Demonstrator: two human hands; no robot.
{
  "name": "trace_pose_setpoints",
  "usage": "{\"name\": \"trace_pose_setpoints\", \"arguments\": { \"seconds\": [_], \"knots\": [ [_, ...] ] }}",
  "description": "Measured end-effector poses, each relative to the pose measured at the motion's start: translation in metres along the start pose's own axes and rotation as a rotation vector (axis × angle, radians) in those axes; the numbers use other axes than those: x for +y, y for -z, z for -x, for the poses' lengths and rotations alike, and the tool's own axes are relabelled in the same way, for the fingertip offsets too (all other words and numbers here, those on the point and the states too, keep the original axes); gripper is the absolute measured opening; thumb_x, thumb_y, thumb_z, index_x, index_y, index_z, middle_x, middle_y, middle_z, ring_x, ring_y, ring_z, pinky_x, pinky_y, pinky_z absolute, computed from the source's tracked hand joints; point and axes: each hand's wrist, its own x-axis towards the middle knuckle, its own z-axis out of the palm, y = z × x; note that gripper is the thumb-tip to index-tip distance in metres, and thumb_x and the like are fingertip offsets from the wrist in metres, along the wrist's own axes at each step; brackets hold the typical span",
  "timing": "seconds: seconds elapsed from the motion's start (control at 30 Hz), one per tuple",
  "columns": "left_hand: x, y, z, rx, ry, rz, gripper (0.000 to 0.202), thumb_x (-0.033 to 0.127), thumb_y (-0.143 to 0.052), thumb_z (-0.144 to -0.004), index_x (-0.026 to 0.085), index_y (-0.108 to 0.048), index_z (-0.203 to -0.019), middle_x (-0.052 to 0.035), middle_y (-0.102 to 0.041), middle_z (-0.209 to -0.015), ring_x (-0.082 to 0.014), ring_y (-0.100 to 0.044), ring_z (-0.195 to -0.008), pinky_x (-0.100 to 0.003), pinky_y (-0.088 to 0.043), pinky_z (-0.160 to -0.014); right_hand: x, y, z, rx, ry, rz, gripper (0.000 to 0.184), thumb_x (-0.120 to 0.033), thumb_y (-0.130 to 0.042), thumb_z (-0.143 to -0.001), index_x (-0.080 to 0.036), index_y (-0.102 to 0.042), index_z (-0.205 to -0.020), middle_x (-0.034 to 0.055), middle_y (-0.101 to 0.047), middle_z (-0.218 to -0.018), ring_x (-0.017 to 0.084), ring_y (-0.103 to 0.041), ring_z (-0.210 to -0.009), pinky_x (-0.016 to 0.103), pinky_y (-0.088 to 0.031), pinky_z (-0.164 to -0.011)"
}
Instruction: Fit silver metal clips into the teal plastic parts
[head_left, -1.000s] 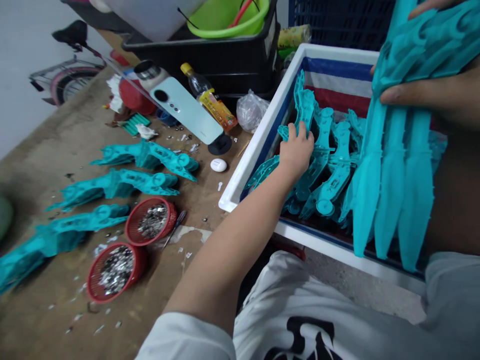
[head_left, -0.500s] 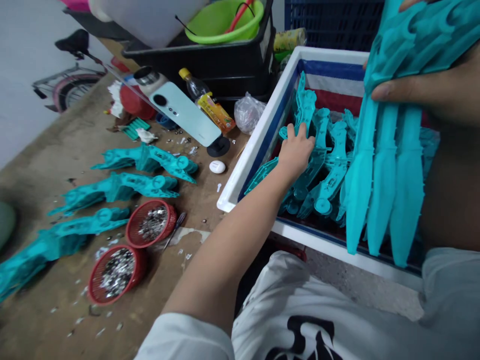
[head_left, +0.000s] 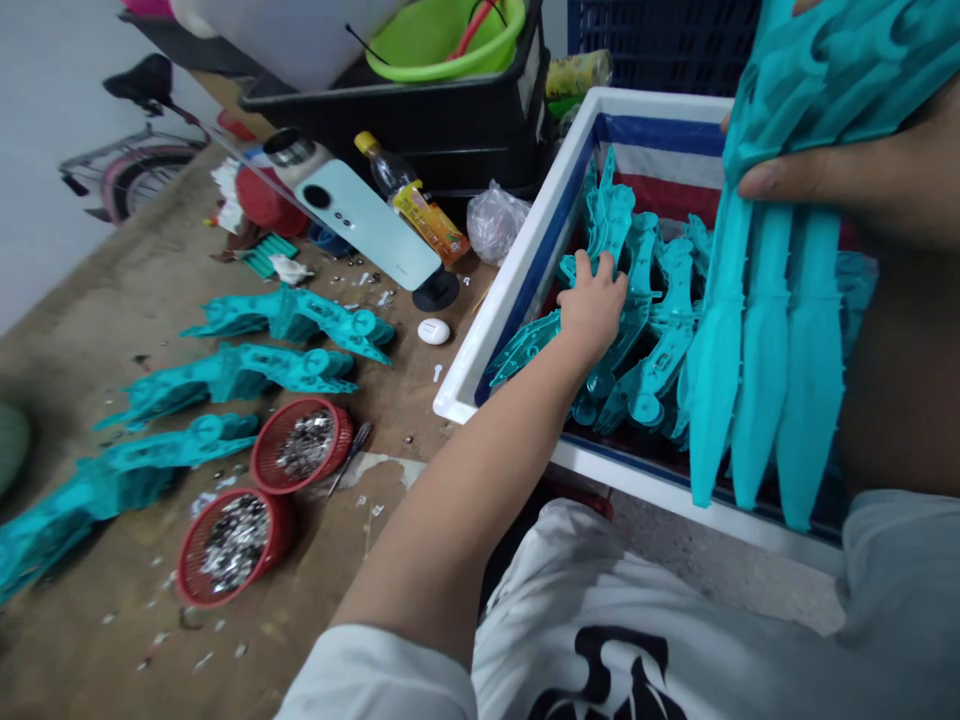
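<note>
Teal moulded plastic parts (head_left: 285,320) lie on the counter (head_left: 112,300) left of the white crate (head_left: 525,240). They look light and stiff, best held by their thick spines. Inside the crate, the left hand's (head_left: 592,315) fingers (head_left: 604,268) rest half-open on a pile (head_left: 645,345), grip unclear. The right hand (head_left: 832,180) clamps a bundle (head_left: 765,340), now slightly further left over the crate.

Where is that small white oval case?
In the head view, the small white oval case lies on the workbench, left of the white crate and just below the round black stand.
</note>
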Motion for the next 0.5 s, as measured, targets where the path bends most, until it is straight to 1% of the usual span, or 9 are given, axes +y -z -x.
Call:
{"name": "trace_pose_setpoints", "arguments": {
  "seconds": [0.07, 0.13, 0.17, 0.2, 0.27, 0.33, 0.37, 0.43, 0.5],
  "knots": [
    [-0.003, 0.002, -0.003, -0.003, 0.016, 0.029, 0.064, 0.009, -0.064, -0.111, 0.029, -0.064, -0.173, -0.0168, -0.031, -0.2, -0.0536, -0.019, -0.189, -0.066, -0.075, -0.117, -0.002, 0.001, 0.001, -0.016, 0.076, 0.116, 0.083, -0.067, -0.101, -0.089, -0.055, -0.07, -0.165, -0.0154, -0.068, -0.173, 0.021, -0.057, -0.164, 0.016, -0.039, -0.13],
    [-0.009, 0.007, -0.006, 0.001, 0.019, 0.067, 0.066, 0.004, -0.06, -0.11, 0.027, -0.063, -0.172, -0.0168, -0.03, -0.201, -0.0535, -0.021, -0.189, -0.067, -0.07, -0.125, -0.005, 0.0, 0.002, -0.021, 0.101, 0.189, 0.077, -0.078, -0.092, -0.096, -0.05, -0.072, -0.165, -0.0115, -0.07, -0.171, 0.022, -0.061, -0.161, 0.022, -0.042, -0.13],
    [-0.012, 0.01, -0.007, 0.002, 0.02, 0.086, 0.07, 0.001, -0.057, -0.109, 0.027, -0.063, -0.173, -0.0161, -0.03, -0.202, -0.0528, -0.022, -0.189, -0.069, -0.065, -0.132, -0.008, -0.002, 0.001, -0.021, 0.066, 0.214, 0.076, -0.08, -0.091, -0.097, -0.046, -0.075, -0.163, -0.0084, -0.073, -0.167, 0.025, -0.065, -0.156, 0.028, -0.046, -0.131],
    [-0.015, 0.013, -0.008, -0.001, 0.02, 0.103, 0.073, -0.001, -0.055, -0.107, 0.028, -0.061, -0.174, -0.0152, -0.031, -0.202, -0.0521, -0.023, -0.189, -0.071, -0.059, -0.138, -0.009, -0.005, 0.0, -0.025, -0.006, 0.233, 0.074, -0.077, -0.094, -0.096, -0.043, -0.078, -0.16, -0.0049, -0.077, -0.162, 0.029, -0.071, -0.149, 0.037, -0.05, -0.132],
    [-0.021, 0.018, -0.008, -0.014, 0.025, 0.119, 0.078, -0.004, -0.056, -0.105, 0.028, -0.059, -0.176, -0.0135, -0.032, -0.202, -0.0507, -0.025, -0.188, -0.073, -0.048, -0.146, -0.01, -0.014, -0.005, -0.046, -0.204, 0.251, 0.069, -0.059, -0.106, -0.089, -0.037, -0.085, -0.151, 0.0007, -0.084, -0.149, 0.038, -0.081, -0.132, 0.058, -0.059, -0.129],
    [-0.023, 0.021, -0.008, -0.034, 0.024, 0.115, 0.081, -0.004, -0.06, -0.103, 0.029, -0.058, -0.177, -0.0127, -0.032, -0.202, -0.0503, -0.025, -0.189, -0.072, -0.047, -0.147, -0.003, -0.026, -0.011, -0.079, -0.333, 0.256, 0.071, -0.039, -0.112, -0.078, -0.035, -0.088, -0.145, 0.0039, -0.087, -0.143, 0.046, -0.083, -0.127, 0.071, -0.061, -0.125],
    [-0.023, 0.022, -0.007, -0.048, 0.018, 0.107, 0.082, -0.004, -0.062, -0.102, 0.03, -0.058, -0.177, -0.0124, -0.031, -0.202, -0.0504, -0.024, -0.189, -0.071, -0.051, -0.145, 0.003, -0.032, -0.015, -0.104, -0.343, 0.267, 0.072, -0.034, -0.111, -0.075, -0.035, -0.087, -0.143, 0.0054, -0.086, -0.145, 0.048, -0.081, -0.132, 0.072, -0.061, -0.126],
    [-0.021, 0.023, -0.006, -0.069, 0.003, 0.087, 0.084, -0.004, -0.065, -0.102, 0.031, -0.058, -0.177, -0.0118, -0.03, -0.202, -0.0505, -0.022, -0.19, -0.069, -0.059, -0.14, 0.018, -0.044, -0.021, -0.169, -0.327, 0.308, 0.069, -0.034, -0.109, -0.074, -0.033, -0.086, -0.139, 0.0086, -0.085, -0.148, 0.049, -0.077, -0.142, 0.069, -0.058, -0.13],
    [-0.02, 0.025, -0.004, -0.073, 0.003, 0.067, 0.083, -0.003, -0.065, -0.103, 0.032, -0.058, -0.178, -0.0109, -0.029, -0.203, -0.0496, -0.023, -0.19, -0.066, -0.062, -0.137, 0.037, -0.057, -0.024, -0.248, -0.34, 0.32, 0.067, -0.038, -0.107, -0.074, -0.031, -0.085, -0.137, 0.0125, -0.086, -0.145, 0.049, -0.078, -0.138, 0.068, -0.057, -0.13]
  ]
}}
